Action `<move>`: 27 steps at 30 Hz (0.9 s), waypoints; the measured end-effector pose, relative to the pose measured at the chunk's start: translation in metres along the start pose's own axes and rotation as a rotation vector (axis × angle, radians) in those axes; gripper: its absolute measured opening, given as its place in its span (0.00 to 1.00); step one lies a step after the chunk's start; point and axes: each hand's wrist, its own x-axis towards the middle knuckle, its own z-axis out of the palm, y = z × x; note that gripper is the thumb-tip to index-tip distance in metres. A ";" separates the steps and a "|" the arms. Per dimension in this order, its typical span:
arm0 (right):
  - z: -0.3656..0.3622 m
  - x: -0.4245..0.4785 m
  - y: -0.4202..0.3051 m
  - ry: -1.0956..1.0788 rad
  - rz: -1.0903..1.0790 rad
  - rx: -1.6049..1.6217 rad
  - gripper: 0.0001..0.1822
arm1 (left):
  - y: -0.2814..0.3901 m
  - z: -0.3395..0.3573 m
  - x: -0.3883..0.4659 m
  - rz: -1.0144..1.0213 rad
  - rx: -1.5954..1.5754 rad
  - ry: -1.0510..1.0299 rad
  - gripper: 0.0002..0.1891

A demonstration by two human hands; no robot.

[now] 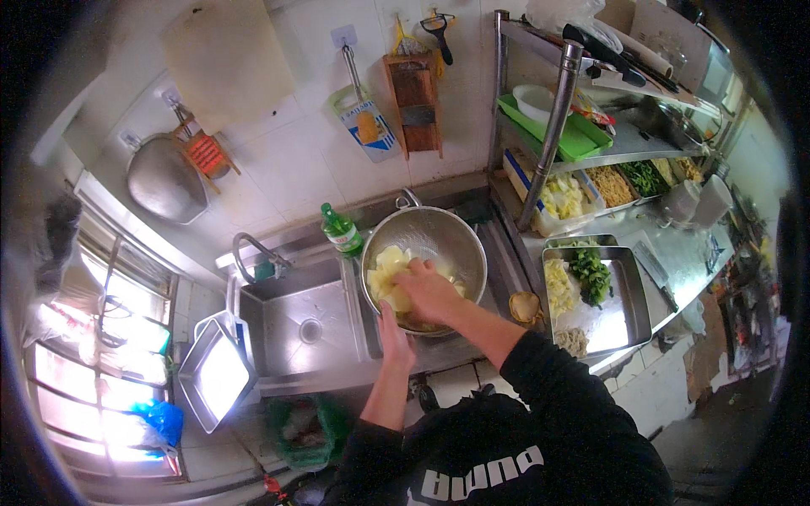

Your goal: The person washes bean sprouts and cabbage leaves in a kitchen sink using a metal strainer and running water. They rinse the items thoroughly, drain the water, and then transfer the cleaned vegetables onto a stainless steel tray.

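Observation:
A round metal colander sits over the right basin of the stainless steel sink, tilted towards me. Pale yellow vegetable slices, possibly potato, lie heaped at its left and lower side. My left hand grips the near-left rim, its thumb along the edge. Inside the bowl, my right hand reaches among the slices; its fingertips are partly hidden, so whether it holds any is unclear. Just left of the colander stands a green plastic bottle with a label.
The left sink basin has a curved faucet. On the right counter are a metal tray with chopped greens and shredded food, and a kitchen knife. A metal shelf post rises behind them. Graters hang on the wall.

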 end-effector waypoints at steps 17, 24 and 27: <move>-0.067 -0.004 0.046 0.340 0.382 0.855 0.12 | -0.019 -0.001 0.005 -0.322 -0.019 -0.144 0.32; -0.103 -0.049 0.100 0.590 0.511 1.139 0.15 | -0.024 0.033 -0.015 -0.276 -0.197 -0.261 0.33; -0.146 -0.095 0.111 0.656 0.598 1.039 0.18 | -0.035 0.000 0.008 -0.172 -0.132 -0.171 0.38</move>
